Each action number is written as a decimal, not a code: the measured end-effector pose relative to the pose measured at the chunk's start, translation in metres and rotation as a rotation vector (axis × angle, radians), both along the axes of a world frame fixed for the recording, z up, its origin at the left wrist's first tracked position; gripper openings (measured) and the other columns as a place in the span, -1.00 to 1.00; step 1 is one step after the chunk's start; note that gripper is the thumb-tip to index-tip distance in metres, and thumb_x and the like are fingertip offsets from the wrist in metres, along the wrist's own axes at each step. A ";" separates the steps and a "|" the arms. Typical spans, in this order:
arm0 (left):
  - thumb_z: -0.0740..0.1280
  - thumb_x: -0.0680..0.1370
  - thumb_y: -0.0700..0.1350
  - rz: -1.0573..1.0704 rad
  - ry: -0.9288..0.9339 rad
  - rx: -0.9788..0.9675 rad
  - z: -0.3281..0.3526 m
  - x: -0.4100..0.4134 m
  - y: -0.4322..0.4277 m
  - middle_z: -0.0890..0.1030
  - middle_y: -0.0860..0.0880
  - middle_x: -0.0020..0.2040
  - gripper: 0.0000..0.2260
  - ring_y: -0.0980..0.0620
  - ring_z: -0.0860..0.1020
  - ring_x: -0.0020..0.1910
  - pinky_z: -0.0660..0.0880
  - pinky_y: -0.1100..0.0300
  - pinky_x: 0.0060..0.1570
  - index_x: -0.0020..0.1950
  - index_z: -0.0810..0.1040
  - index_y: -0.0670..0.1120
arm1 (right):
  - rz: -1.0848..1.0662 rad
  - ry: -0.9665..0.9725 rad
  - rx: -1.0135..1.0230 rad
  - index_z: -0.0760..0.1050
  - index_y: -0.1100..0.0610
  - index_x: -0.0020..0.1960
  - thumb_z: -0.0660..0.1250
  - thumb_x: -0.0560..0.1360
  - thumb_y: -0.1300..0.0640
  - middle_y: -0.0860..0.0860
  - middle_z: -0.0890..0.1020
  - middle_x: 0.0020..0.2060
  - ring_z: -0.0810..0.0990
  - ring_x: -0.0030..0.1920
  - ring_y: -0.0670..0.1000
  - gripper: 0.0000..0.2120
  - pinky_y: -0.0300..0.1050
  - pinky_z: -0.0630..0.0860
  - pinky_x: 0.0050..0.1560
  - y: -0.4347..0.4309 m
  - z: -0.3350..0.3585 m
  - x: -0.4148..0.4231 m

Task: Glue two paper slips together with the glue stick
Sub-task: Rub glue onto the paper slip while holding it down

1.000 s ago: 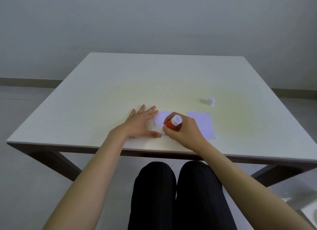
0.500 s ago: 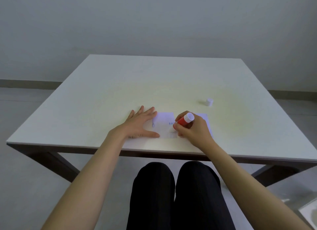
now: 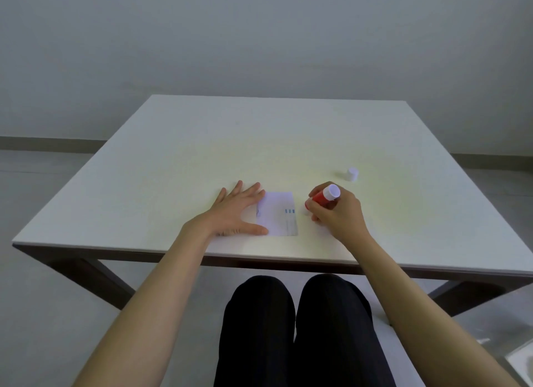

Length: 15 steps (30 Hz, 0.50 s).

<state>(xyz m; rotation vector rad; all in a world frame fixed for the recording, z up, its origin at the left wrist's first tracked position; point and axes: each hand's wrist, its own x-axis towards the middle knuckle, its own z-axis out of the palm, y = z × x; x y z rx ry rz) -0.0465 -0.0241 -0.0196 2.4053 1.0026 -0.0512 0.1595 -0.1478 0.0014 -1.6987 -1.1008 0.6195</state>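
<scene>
A white paper slip [image 3: 278, 213] with small blue marks lies near the table's front edge. My left hand [image 3: 236, 210] rests flat on the table, fingers spread, pressing the slip's left edge. My right hand [image 3: 336, 210] grips a red glue stick [image 3: 323, 197] with a white end, tilted, its tip pointing down to the table just right of the slip. The second slip is hidden, probably under my right hand. The glue stick's white cap [image 3: 352, 174] stands apart, farther back on the right.
The white square table [image 3: 259, 144] has a dark frame and legs. My knees in black trousers [image 3: 297, 323] sit under its front edge. A pale object [image 3: 519, 355] shows at the bottom right corner.
My right hand has slid the glue stick rightward across the slip and off its right edge. The left hand has stayed pressed on the slip's left side.
</scene>
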 end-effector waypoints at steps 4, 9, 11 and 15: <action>0.34 0.41 0.26 -0.002 0.007 0.025 0.000 0.001 0.000 -0.14 0.17 0.56 -0.16 0.08 -0.27 0.52 -0.32 -0.01 0.47 0.54 -0.04 0.10 | 0.087 0.046 0.040 0.54 0.14 -0.16 0.38 0.37 0.21 0.00 0.65 -0.39 0.61 -0.44 -0.12 -0.94 -0.20 0.59 -0.32 0.014 0.003 -0.018; 0.37 0.38 0.26 0.010 -0.042 -0.002 0.001 0.000 -0.002 -0.10 0.18 0.57 -0.15 0.09 -0.27 0.52 -0.31 -0.02 0.48 0.54 -0.02 0.14 | 0.262 0.039 -0.028 0.54 0.14 -0.16 0.37 0.39 0.20 -0.01 0.62 -0.44 0.60 -0.45 -0.11 -0.96 -0.23 0.55 -0.38 0.033 0.000 -0.045; 0.37 0.39 0.25 0.011 -0.035 0.002 0.001 0.000 -0.002 -0.10 0.17 0.57 -0.15 0.09 -0.27 0.53 -0.31 -0.01 0.48 0.54 -0.01 0.11 | 0.192 0.069 -0.027 0.53 0.17 -0.15 0.36 0.40 0.22 -0.01 0.60 -0.43 0.58 -0.45 -0.11 -0.95 -0.22 0.56 -0.35 0.040 0.000 -0.041; 0.37 0.39 0.24 0.009 -0.038 0.001 0.001 -0.001 -0.002 -0.10 0.17 0.57 -0.15 0.10 -0.26 0.53 -0.31 0.00 0.48 0.55 -0.01 0.09 | 0.028 0.122 0.004 0.51 0.19 -0.13 0.34 0.41 0.24 0.03 0.60 -0.38 0.58 -0.43 -0.05 -0.95 -0.10 0.56 -0.29 0.043 0.000 -0.031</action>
